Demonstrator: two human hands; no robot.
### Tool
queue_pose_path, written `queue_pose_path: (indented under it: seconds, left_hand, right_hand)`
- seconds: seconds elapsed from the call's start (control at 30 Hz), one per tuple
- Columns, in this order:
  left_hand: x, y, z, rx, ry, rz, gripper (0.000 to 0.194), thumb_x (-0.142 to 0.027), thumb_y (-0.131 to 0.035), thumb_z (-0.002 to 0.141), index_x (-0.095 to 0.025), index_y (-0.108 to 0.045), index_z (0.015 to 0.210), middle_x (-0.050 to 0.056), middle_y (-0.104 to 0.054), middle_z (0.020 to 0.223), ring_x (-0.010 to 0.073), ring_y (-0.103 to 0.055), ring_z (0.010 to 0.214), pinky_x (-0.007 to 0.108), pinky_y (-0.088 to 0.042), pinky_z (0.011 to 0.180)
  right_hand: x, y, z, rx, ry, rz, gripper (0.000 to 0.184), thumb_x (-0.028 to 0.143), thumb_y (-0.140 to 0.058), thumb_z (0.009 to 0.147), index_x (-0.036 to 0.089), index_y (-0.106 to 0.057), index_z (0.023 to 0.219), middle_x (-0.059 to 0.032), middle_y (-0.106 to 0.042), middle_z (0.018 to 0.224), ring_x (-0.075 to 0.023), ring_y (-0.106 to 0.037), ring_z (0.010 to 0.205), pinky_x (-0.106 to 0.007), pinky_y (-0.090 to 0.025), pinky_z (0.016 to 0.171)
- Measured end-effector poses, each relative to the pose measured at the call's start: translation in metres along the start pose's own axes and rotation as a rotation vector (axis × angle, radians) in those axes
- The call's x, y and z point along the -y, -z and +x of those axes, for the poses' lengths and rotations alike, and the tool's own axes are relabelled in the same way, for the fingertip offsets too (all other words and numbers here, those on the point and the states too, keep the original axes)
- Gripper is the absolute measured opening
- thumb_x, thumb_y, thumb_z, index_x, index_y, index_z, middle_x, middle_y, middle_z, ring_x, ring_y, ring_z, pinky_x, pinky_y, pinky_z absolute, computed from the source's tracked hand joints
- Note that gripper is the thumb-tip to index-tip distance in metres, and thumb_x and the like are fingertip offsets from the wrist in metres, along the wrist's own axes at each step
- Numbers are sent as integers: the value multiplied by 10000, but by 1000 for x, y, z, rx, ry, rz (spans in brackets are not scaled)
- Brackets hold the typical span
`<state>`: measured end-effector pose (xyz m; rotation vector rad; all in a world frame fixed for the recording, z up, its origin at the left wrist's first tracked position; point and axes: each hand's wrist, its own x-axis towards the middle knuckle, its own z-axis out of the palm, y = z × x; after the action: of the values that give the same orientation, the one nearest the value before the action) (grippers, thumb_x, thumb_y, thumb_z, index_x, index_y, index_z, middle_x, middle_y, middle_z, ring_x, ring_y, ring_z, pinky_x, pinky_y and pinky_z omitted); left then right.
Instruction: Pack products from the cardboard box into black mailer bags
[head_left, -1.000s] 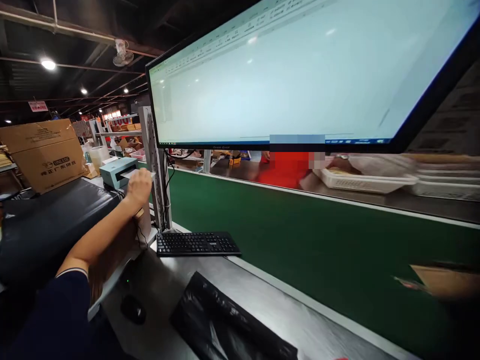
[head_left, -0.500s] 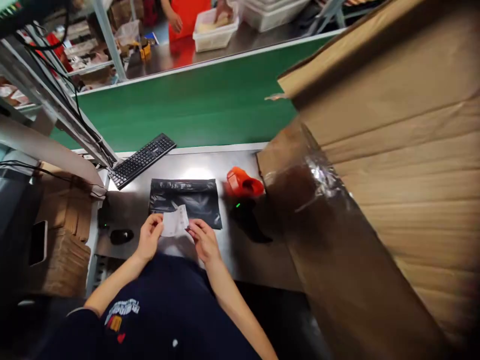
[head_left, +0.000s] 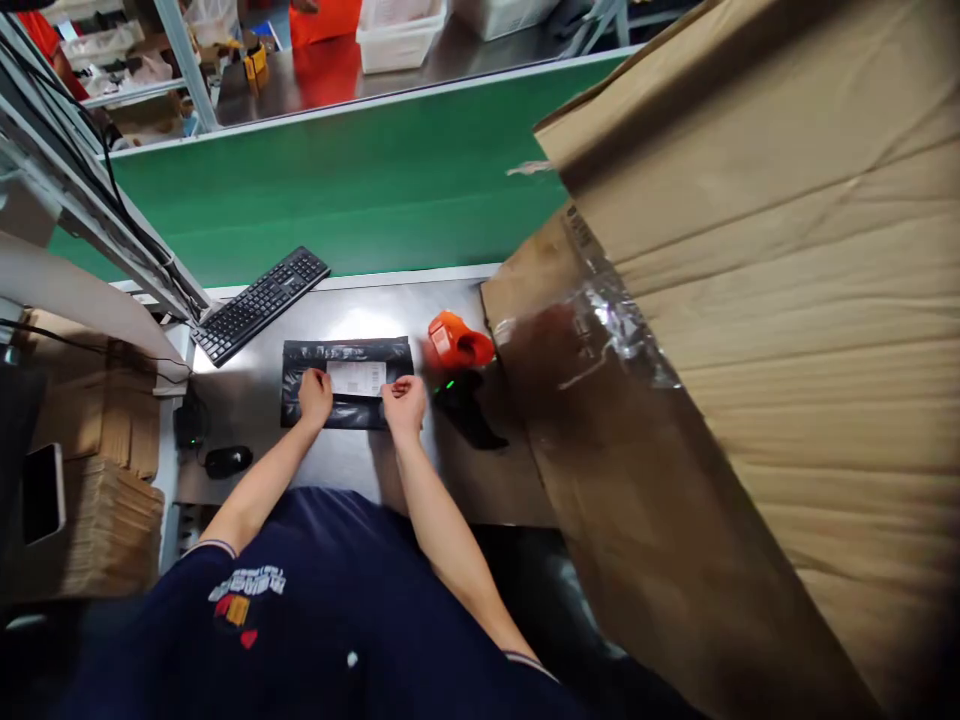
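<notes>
A black plastic mailing bag lies flat on the metal table in front of me. Over its middle is a white printed shipping label, print side up. My left hand pinches the label's left edge, fingers closed. At the opposite edge, my right hand pinches the lower right corner between thumb and fingers. Whether the label touches the bag all over cannot be told. To the right of the bag stands an orange and black handheld scanner.
A black keyboard lies at the back left, with a mouse nearer me. A large cardboard box walls off the right side. Flattened cartons and a phone are at the left. Behind the green partition is a white bin.
Both hands have moved forward with the label, from the bag's near edge to over its middle. The label was bent and raised; now it is spread flat.
</notes>
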<state>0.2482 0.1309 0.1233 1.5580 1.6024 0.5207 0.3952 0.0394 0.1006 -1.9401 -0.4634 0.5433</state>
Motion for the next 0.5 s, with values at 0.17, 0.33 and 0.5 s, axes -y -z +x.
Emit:
queue_pose_path:
  seconds: [0.17, 0.33, 0.5]
  left_hand:
    - [0, -4, 6, 39, -17, 249, 271, -265, -510, 998, -137, -658, 1186, 258, -647, 1325, 386, -675, 1207, 537, -511, 1046]
    - [8, -7, 4, 189, -389, 424, 524, -272, -445, 1022, -184, -501, 1535, 174, -447, 1648, 302, -366, 1565, 459, -271, 1298]
    - [29, -7, 7, 282, -595, 541, 592, -312, -479, 1006, -251, -445, 1594, 108, -347, 1714, 286, -245, 1620, 544, -50, 1343]
  right_hand:
    - [-7, 3, 8, 57, 60, -215, 251, 293, -553, 802, 184, -630, 1014, -154, -728, 1009, -319, -629, 1030, -508, -439, 1029]
    - [-6, -19, -9, 293, 518, -506, 518, 305, -384, 1017, 131, -551, 1476, -166, -487, 1617, -313, -373, 1526, -535, -198, 1278]
    - [-23, -23, -5, 378, 511, -707, 598, 347, -361, 1061, 98, -386, 1603, -189, -364, 1688, -346, -257, 1591, -648, -105, 1280]
